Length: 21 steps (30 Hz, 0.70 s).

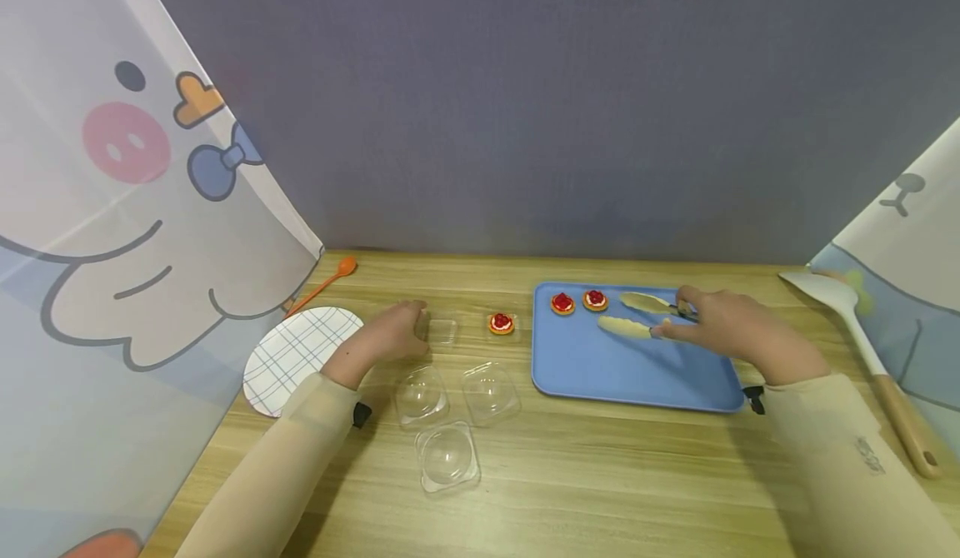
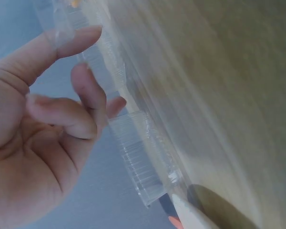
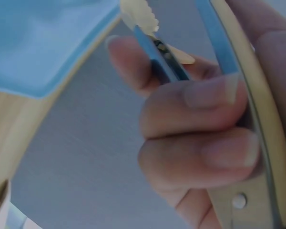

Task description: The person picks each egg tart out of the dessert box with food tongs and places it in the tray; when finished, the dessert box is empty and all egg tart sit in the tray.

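My right hand [image 1: 731, 329] grips a pair of tongs [image 1: 637, 326] over the blue tray [image 1: 630, 381], and their two pale tips stand apart with nothing between them. Beside the tips, a red-topped tart [image 1: 595, 301] and another tart [image 1: 562, 304] lie on the tray. Left of the tray, a third tart [image 1: 501, 323] sits on a small clear plastic base. Next to a clear base [image 1: 442, 331] is my left hand [image 1: 386, 333], fingers loosely bent and apart. In the left wrist view, clear plastic [image 2: 140, 157] shows close behind the fingers; contact is hard to tell.
Three clear domed lids, one of them a front lid [image 1: 447, 456], lie on the wooden table [image 1: 600, 483]. A checked plate [image 1: 300, 354] and an orange spoon [image 1: 326, 283] are at left. At right lies a white turner [image 1: 855, 325] with a wooden handle.
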Each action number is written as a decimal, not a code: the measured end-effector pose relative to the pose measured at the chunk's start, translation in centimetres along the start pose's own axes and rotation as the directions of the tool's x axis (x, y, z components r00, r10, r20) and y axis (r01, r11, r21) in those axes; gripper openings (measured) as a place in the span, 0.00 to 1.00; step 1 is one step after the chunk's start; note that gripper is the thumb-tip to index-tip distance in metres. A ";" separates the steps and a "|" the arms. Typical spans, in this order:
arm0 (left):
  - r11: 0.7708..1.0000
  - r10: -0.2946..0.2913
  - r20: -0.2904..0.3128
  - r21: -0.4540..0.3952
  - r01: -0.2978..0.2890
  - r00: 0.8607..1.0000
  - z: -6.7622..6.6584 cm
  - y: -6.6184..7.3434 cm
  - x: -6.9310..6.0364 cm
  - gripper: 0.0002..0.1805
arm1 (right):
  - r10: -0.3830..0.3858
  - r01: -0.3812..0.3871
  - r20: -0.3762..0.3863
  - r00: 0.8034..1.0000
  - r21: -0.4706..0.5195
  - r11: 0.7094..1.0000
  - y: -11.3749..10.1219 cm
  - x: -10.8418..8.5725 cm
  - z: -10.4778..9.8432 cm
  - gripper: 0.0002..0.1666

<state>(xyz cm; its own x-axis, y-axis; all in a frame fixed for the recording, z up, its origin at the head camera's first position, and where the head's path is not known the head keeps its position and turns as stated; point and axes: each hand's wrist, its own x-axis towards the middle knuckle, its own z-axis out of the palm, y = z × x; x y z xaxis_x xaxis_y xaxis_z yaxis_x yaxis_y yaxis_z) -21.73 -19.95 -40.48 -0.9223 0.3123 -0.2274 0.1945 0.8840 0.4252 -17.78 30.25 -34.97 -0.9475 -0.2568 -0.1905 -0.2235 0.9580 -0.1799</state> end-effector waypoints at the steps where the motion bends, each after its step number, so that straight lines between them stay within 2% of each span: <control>1: 1.000 0.004 0.003 -0.004 -0.004 1.000 -0.1 0.0 -0.1 0.53 | 0.001 -0.001 -0.002 1.000 -0.003 1.000 -0.1 -0.2 -0.2 0.48; 7: 1.000 0.025 0.005 -0.013 -0.025 1.000 -1.2 0.3 -0.6 0.55 | -0.007 0.004 -0.069 0.998 -0.037 0.999 -0.7 -1.3 -1.4 0.50; 12: 0.991 0.080 -0.009 -0.106 -0.081 0.997 -2.2 0.9 -0.5 0.48 | 0.000 -0.005 -0.118 0.993 -0.038 0.999 -1.6 -1.4 -1.9 0.49; 16: 0.972 0.157 0.007 -0.176 -0.154 0.988 -2.2 1.9 0.1 0.46 | 0.008 -0.011 -0.133 0.991 -0.021 1.000 -2.9 -1.1 -2.0 0.49; 21: 0.955 0.206 0.065 -0.231 -0.186 0.976 -1.6 3.6 1.1 0.47 | -0.030 0.027 -0.159 0.987 -0.020 0.999 -4.8 0.1 -1.5 0.48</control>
<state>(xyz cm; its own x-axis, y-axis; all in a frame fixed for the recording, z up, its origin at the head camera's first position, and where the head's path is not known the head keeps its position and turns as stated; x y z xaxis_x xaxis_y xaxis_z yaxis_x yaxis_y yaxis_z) -22.59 -16.98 -37.84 -0.8386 0.5099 -0.1918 0.2804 0.7058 0.6505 -17.10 25.81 -32.70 -0.9646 -0.2621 -0.0289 -0.2539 0.9529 -0.1661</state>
